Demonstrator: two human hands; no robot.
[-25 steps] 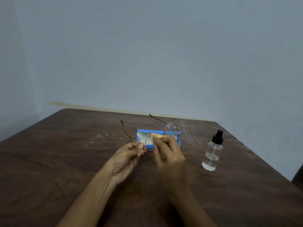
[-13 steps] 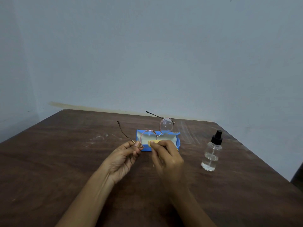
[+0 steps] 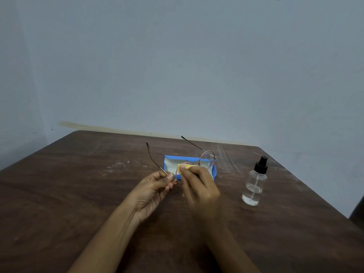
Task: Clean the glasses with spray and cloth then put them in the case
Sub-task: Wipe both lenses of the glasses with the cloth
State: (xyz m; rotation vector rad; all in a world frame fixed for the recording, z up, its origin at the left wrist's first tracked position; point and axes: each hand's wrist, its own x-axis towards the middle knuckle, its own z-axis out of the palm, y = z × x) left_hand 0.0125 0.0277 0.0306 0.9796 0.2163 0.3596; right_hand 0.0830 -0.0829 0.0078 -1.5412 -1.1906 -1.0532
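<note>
Dark wooden table [image 3: 78,194] against a plain pale blue-grey wall [image 3: 177,66].

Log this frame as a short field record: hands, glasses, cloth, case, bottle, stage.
left hand: pinches the glasses at the left hinge, held above the table
right hand: presses the yellow cloth on the left lens
glasses: temples unfolded, right lens uncovered
case: blue, open, on the table behind the hands
bottle: upright, right of the hands, untouched, partly filled
stage: wiping; glasses not yet in the case
</note>
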